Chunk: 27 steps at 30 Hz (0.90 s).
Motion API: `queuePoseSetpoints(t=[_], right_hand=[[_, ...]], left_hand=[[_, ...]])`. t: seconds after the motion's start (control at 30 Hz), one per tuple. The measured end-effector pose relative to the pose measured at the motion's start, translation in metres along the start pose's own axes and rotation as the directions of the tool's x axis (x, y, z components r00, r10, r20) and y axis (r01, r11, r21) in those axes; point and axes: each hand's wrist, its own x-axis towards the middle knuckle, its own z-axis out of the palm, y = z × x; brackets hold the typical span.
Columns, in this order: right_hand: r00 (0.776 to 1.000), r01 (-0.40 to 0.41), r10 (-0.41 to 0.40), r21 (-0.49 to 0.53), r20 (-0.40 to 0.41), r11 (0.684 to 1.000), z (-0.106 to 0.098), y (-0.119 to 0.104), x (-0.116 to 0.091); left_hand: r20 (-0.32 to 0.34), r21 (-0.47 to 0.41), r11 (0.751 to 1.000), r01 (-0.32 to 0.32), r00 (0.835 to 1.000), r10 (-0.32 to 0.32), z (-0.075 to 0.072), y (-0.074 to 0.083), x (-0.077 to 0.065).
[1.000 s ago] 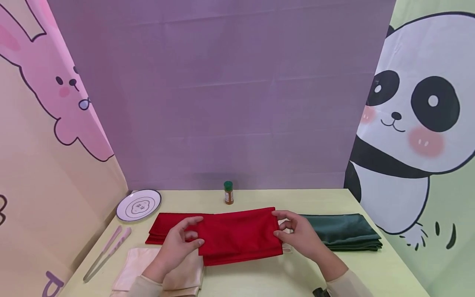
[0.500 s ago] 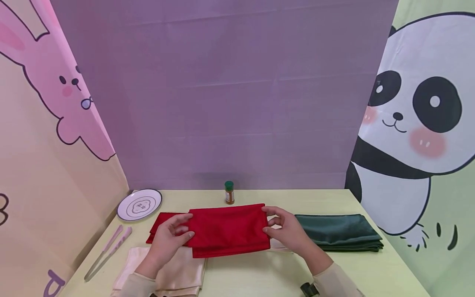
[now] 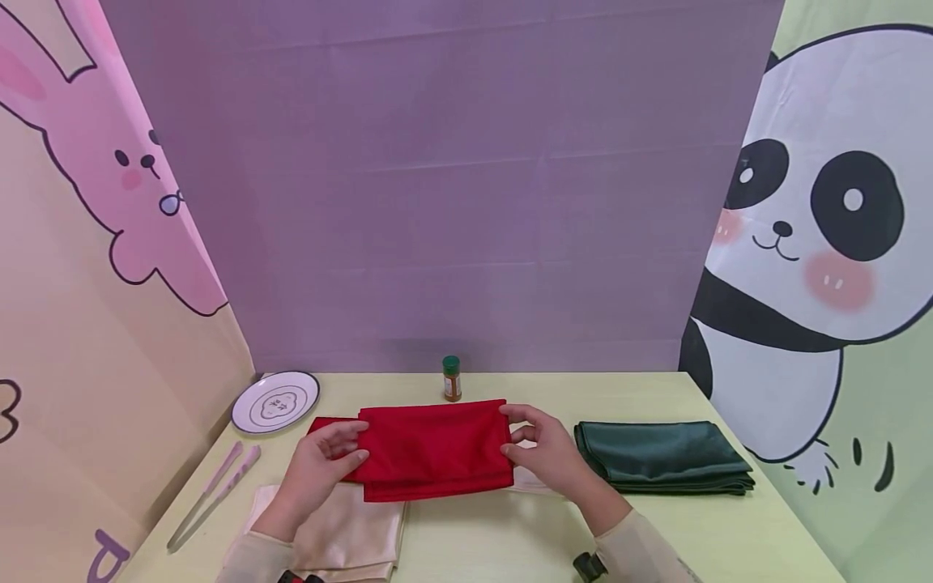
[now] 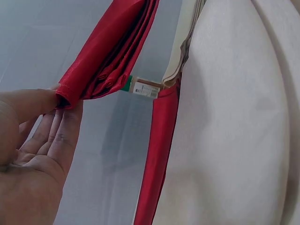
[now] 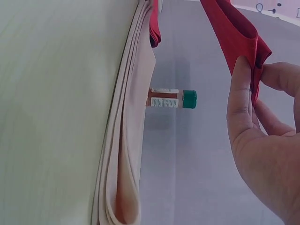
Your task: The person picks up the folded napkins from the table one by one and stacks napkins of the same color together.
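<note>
Both hands hold up a folded red cloth by its short ends, raised over the table. My left hand pinches the left end between thumb and fingers; the left wrist view shows its folded layers hanging from the fingertips. At the other end, the right edge is pinched by my right hand. A second folded red cloth lies on the table, partly hidden behind the raised one. Beside it, a folded cream cloth is mostly covered by the held cloth in the head view.
A folded beige cloth lies under the left forearm. Dark green folded cloth sits on the right. Tongs with pink handles and a white plate are on the left. A green-capped spice jar stands at the back.
Both hands have carried the red cloth left and slightly up, over the second red cloth. The green cloth's left end has come into view.
</note>
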Motion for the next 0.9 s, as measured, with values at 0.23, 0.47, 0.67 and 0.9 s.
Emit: queuePoseSetpoints(t=[0.23, 0.47, 0.67, 0.9], right_hand=[[0.999, 0.035, -0.034, 0.005, -0.017, 0.999, 0.010, 0.002, 0.006], [0.999, 0.051, -0.051, 0.021, -0.001, 0.998, 0.021, 0.006, 0.014], [0.998, 0.046, -0.048, 0.051, 0.029, 0.998, 0.030, 0.008, 0.021], [0.999, 0.026, -0.028, 0.047, 0.038, 0.999, 0.041, 0.010, 0.027]], left_hand=[[-0.003, 0.025, 1.000, 0.004, 1.000, -0.004, -0.008, -0.004, 0.001], [0.012, 0.021, 0.999, 0.037, 0.999, -0.038, -0.019, -0.003, 0.003], [0.012, 0.077, 0.995, 0.060, 0.998, -0.062, -0.027, -0.006, 0.005], [0.000, 0.166, 0.984, 0.058, 0.998, -0.058, -0.038, -0.010, 0.006]])
